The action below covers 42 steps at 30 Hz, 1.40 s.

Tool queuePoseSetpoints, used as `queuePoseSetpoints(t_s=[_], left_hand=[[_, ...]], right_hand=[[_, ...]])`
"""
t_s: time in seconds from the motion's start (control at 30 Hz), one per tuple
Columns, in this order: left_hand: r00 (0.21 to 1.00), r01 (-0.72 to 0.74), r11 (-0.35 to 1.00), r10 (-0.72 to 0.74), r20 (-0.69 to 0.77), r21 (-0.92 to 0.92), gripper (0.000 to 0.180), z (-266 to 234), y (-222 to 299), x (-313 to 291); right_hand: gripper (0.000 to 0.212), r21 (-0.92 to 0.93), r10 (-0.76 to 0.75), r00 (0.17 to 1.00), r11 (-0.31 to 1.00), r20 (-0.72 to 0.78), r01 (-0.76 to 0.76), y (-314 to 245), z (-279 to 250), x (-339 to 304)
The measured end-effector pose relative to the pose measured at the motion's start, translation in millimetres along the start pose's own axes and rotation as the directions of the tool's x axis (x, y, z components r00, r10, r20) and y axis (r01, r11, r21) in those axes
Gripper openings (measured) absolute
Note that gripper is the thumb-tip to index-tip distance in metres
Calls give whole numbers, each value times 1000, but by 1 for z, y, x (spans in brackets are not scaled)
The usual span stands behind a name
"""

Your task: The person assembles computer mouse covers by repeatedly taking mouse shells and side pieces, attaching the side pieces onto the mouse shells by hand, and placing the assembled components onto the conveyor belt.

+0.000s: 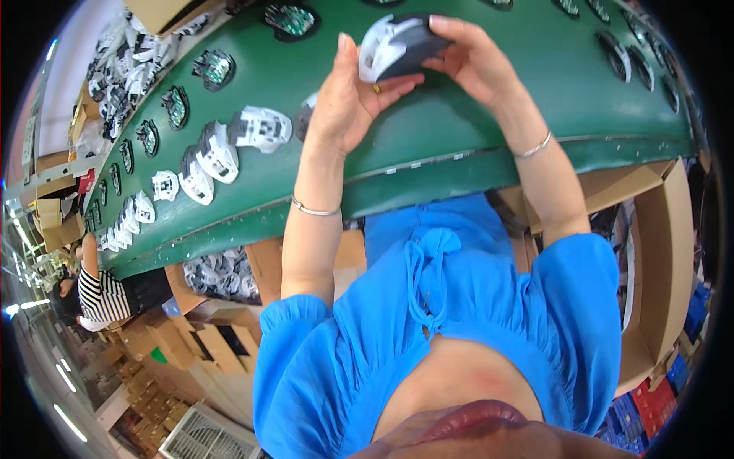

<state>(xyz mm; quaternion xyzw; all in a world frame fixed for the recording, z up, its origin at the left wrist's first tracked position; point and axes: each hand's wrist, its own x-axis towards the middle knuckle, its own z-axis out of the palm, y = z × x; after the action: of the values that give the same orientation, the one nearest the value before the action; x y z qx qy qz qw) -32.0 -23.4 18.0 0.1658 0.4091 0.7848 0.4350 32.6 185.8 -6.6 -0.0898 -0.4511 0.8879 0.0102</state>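
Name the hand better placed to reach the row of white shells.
Probably the left hand: it is nearer the white shells, which lie on its side. The right hand is farther off, gripping the black-and-white piece.

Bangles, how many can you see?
2: one silver bangle on the left wrist, a second bangle on the right wrist. Any on the co-worker may be hidden.

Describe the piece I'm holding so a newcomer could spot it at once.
Find the long green work surface, then the left hand and right hand above it. Between them is a rounded, mouse-shaped piece, white on the left, dark grey on the right. Unlike the white shells and circuit boards lying nearby, it is gripped in the right hand.
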Motion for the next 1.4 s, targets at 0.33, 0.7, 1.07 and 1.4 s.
queuePoseSetpoints(t_s=[0.33, 0.7, 1.07, 1.4], left_hand=[[991, 123, 903, -133, 3, -411, 65, -24, -15, -11], [988, -74, 959, 33, -154, -274, 47, -11, -10, -12], [954, -250, 959, 267, -138, 133, 59, -30, -1, 5], [949, -204, 967, 157, -272, -154, 70, -27, -4, -13]], right_hand=[[58, -574, -397, 430, -396, 811, 717, 8, 61, -11], [24, -773, -634, 613, 37, 471, 633, -93, 121, 144], [21, -858, -558, 826, 384, 79, 341, -121, 102, 270], [25, -733, -630, 764, 454, 138, 507, -111, 69, 74]])
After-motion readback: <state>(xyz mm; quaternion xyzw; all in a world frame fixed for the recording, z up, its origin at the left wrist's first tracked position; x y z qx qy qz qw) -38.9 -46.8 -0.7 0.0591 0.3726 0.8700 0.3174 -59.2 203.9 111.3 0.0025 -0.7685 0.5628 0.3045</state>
